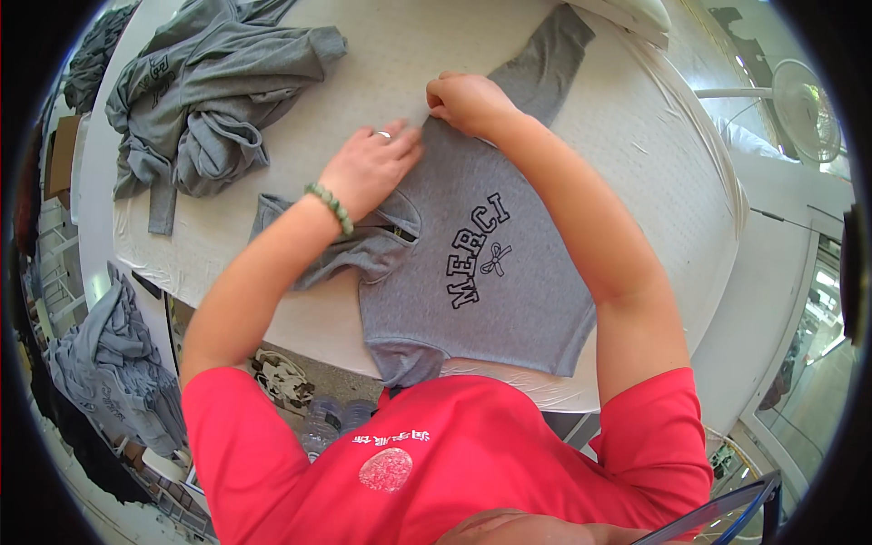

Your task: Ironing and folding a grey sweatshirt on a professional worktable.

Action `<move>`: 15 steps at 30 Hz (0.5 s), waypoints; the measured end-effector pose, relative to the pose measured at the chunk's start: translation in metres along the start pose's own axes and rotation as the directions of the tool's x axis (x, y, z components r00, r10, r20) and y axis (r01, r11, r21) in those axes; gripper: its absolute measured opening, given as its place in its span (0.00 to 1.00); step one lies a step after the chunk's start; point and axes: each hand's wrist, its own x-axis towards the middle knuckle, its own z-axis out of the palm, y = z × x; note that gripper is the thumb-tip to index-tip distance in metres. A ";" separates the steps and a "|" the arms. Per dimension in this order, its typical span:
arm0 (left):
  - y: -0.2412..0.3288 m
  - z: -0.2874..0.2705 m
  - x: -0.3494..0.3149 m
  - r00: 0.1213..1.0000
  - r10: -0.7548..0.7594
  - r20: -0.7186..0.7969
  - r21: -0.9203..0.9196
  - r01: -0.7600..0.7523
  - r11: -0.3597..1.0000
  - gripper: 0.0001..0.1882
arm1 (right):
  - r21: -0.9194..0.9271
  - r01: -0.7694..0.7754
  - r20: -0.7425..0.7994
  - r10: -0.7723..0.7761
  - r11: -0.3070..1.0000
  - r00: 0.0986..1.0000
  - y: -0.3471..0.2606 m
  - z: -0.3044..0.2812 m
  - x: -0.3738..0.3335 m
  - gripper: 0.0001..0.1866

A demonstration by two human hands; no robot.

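Observation:
A grey hooded sweatshirt (536,272) lies spread on the white-covered table in front of me, turned sideways with its hood (363,250) to the left. Black outlined lettering and a small bow decorate its chest. At the far shoulder seam, my right hand (472,104) is closed, pinching the grey cloth between thumb and fingers. My left hand (371,168), with a ring and a green bead bracelet, hovers between the hood and that shoulder. Its fingers are stretched out and slightly blurred, and no cloth shows in them. One sleeve (549,64) stretches away toward the far edge.
A heap of similar grey sweatshirts (209,100) lies on the table's far left. More grey garments (118,363) hang or pile beyond the left edge. White padded table (663,218) has a rounded right side; a fan (804,109) stands past it. Clear bottles (331,422) sit below the near edge.

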 end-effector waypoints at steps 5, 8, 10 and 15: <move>-0.011 -0.031 0.040 0.926 0.307 0.220 0.153 -0.344 0.927 0.46 | 0.210 0.082 -0.459 0.024 0.974 0.888 0.016 0.034 -0.045 0.19; -0.005 -0.034 0.048 0.893 0.288 0.345 0.116 -0.345 0.931 0.53 | -0.137 -0.162 -0.542 0.063 0.977 0.838 0.062 0.051 -0.111 0.28; -0.011 -0.031 0.045 0.897 0.282 0.339 0.088 -0.328 0.940 0.58 | -0.091 -0.291 -0.596 0.182 0.952 0.782 0.068 0.046 -0.165 0.29; -0.016 -0.030 0.040 0.906 0.292 0.308 0.114 -0.340 0.934 0.56 | -0.101 -0.574 -0.624 0.398 0.813 0.673 0.078 0.051 -0.385 0.32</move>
